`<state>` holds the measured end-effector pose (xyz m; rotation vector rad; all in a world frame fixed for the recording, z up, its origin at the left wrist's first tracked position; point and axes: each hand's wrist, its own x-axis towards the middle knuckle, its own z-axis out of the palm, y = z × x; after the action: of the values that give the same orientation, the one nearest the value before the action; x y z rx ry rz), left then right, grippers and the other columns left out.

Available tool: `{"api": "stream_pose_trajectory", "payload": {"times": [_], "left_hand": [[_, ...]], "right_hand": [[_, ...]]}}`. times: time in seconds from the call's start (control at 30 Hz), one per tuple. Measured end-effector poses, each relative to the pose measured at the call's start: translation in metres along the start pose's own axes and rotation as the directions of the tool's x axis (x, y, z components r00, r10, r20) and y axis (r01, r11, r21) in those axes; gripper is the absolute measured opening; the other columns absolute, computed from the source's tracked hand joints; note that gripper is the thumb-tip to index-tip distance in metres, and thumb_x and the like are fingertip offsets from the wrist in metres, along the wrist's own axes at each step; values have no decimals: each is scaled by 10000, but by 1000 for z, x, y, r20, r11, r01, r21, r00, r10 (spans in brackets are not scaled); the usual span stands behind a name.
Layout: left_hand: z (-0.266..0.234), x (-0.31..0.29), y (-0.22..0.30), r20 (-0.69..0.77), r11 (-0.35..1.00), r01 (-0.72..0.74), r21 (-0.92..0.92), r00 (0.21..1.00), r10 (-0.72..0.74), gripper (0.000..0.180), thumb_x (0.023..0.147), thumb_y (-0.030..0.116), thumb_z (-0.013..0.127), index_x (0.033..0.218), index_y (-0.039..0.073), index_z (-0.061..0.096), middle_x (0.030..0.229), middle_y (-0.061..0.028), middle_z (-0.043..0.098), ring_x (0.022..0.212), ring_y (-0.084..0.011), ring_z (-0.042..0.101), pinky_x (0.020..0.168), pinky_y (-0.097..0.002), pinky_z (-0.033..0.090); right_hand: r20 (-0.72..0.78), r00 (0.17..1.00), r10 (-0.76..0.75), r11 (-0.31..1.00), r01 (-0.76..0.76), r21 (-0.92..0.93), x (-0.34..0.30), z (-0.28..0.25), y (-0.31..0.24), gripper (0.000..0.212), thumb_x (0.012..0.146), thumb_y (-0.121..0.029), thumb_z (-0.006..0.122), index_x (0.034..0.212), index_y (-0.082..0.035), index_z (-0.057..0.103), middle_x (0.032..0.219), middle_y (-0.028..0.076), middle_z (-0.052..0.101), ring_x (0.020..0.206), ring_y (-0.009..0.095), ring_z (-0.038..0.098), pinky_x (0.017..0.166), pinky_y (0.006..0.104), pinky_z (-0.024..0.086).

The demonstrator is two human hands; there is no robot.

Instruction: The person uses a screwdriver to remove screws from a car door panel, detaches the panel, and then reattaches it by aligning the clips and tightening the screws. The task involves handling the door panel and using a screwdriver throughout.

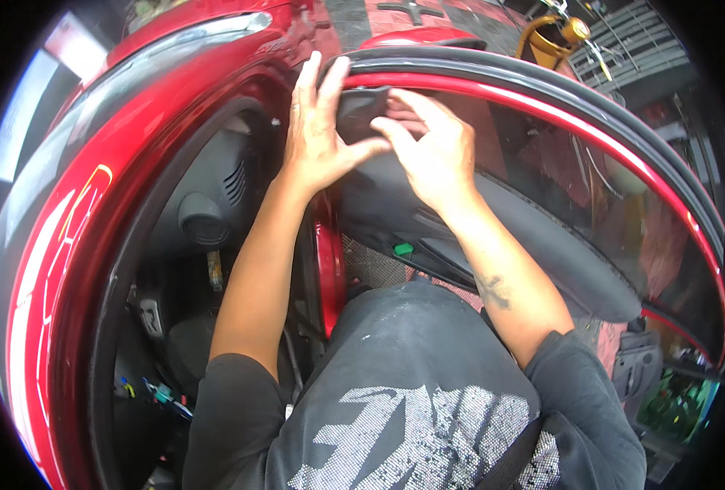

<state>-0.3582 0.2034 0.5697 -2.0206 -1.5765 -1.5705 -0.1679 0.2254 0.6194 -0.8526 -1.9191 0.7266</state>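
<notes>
Both hands are pressing on the black triangular plastic trim piece at the red car door's front corner. Left hand is lying flat, fingers spread; right hand is pinching its edge.

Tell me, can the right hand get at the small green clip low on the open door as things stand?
Probably yes. The green clip lies bare below the right hand, beside the forearm, with nothing over it. That hand now rests on the black corner trim with the left hand, so it must let go first.
</notes>
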Motion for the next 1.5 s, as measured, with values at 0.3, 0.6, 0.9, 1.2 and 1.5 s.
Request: {"api": "stream_pose_trajectory", "payload": {"times": [0.3,0.6,0.9,1.2,1.5], "left_hand": [[34,-11,-39,47,969,41,-245,998,-30,1175,719,197,959,1616,31,218,1515,-193,422,1367,-334,492,1161,-464,414],[39,-22,-38,77,999,-13,41,997,9,1200,800,226,902,1635,20,66,1595,-232,295,1459,-337,366,1234,-483,282],[73,-48,-42,-93,999,-16,-32,996,13,1263,812,329,883,1665,-20,18,1713,-274,123,1599,-385,150,1295,-516,112],[92,-48,-45,-215,993,-53,-101,976,31,1243,787,409,894,1681,80,96,1697,-286,139,1569,-453,207,1259,-587,201],[82,-47,-39,-153,997,49,60,987,-39,1336,710,618,899,1694,180,109,1704,-306,109,1546,-491,230,1222,-614,268]], "right_hand": [[-272,962,-32,962,-43,-268,-105,-147,41,126,900,-71,796,1018,-32,774,988,134,767,871,239,751,779,343,581],[-762,648,-2,802,-454,-388,-210,-288,100,142,971,-127,749,1072,-29,773,1053,106,765,954,227,713,875,350,560],[-722,689,-71,678,-497,-542,-207,-300,143,137,966,-155,738,1027,-32,749,1041,95,747,1039,279,655,924,397,510],[-560,781,-277,390,-441,-808,-213,-288,172,273,932,-203,693,1142,-29,714,1163,169,703,1104,412,600,984,504,426],[-504,797,-332,279,-428,-860,-213,-288,174,198,998,-232,654,1041,-44,694,1043,129,671,1030,373,600,907,487,424]]}}
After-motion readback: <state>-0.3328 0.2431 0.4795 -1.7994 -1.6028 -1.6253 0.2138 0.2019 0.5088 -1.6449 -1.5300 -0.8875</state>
